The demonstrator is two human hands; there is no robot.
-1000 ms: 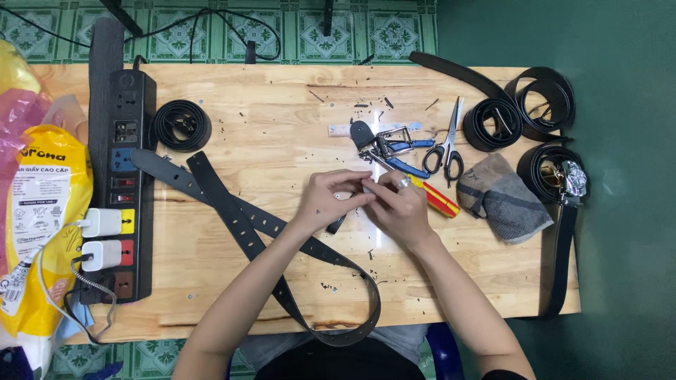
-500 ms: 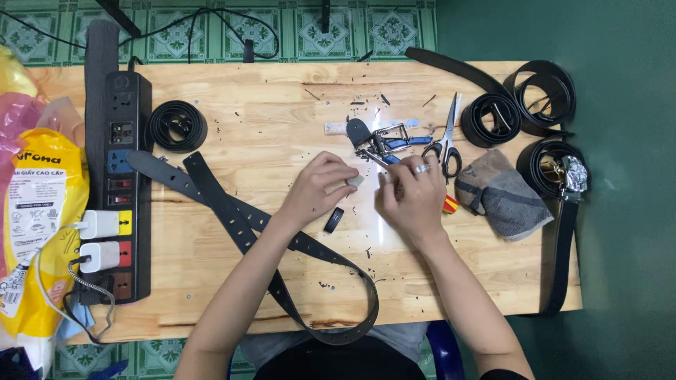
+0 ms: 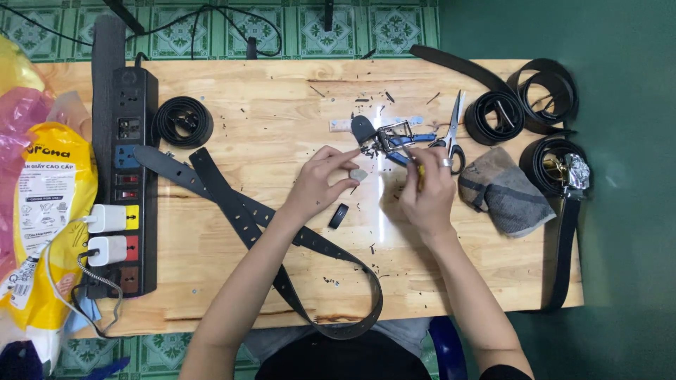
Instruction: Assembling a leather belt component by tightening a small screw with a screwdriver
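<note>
Head view, wooden counter (image 3: 232, 281), contents listed left to right.

Yellow printed bag (image 3: 42, 211): far left edge, off the work area. Black power strip (image 3: 127, 183): lengthwise, two white chargers (image 3: 107, 232) plugged in. Coiled black belt (image 3: 184, 121): beside the strip. Long punched belt (image 3: 246, 218): runs diagonally under the left forearm and loops off the near edge.

Left hand (image 3: 320, 184): grip nearly closed, thumb and fingers pinching a small pale piece (image 3: 359, 174), apparently to steady it. Small black belt loop (image 3: 339, 215): loose just below that hand.

Metal buckle (image 3: 391, 134) on a short strap end, with blue-handled pliers (image 3: 412, 141): just above both hands.

Right hand (image 3: 426, 193): fingers curled about a slim yellow item; whether it is clamped firmly I cannot tell. Scissors (image 3: 454, 137): touching distance. Grey cloth (image 3: 503, 190); further rolled belts (image 3: 521, 105): far right.
</note>
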